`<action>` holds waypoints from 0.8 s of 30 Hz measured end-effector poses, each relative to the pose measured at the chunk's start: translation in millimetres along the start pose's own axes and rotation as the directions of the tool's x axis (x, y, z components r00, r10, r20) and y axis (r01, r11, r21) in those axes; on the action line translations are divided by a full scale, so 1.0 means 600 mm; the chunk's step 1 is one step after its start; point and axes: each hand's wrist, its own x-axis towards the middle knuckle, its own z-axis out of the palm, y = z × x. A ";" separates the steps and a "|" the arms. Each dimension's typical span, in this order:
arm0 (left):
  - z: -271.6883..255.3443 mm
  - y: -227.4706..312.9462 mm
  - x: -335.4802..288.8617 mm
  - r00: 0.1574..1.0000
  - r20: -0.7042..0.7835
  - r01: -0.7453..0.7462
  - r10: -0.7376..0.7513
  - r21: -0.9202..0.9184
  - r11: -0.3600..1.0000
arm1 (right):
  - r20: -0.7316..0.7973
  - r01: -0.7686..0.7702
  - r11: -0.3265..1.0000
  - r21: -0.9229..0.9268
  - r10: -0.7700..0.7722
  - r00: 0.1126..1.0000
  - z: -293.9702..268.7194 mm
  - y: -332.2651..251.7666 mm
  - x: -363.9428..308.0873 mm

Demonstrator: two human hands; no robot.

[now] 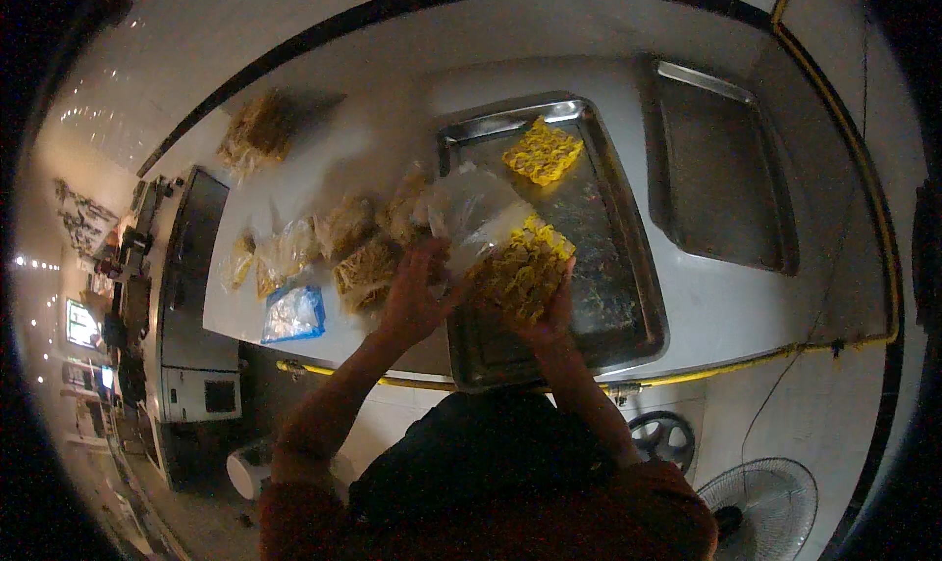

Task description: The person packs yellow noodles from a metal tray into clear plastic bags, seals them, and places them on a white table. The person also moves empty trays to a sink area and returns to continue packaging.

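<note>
Near the middle of the frame, our right hand (551, 321) has its fingers curled around the side of a yellow, knobbly bundle (530, 265), which we hold above the metal tray (599, 311). Our left hand (417, 284) is bent beside the clear plastic bag (476, 203); we cannot tell whether its fingers pinch the film. Above, a second yellow bundle (543, 152) lies in the tray; filled bags (365, 270) sit at centre left.
</note>
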 end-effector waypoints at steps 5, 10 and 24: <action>0.008 -0.020 -0.029 0.988 0.006 0.151 -0.156 -0.303 0.941 | 0.015 0.022 0.964 -0.264 -0.019 1.000 -0.004 0.004 0.011; 0.038 -0.025 -0.052 0.983 -0.098 0.109 -0.154 -0.362 0.926 | 0.038 0.003 0.979 -0.205 0.005 0.999 0.022 0.019 0.009; 0.030 0.027 -0.034 0.934 0.046 -0.347 0.354 0.353 0.869 | -0.142 -0.072 0.990 -0.124 0.054 0.988 -0.059 0.019 0.001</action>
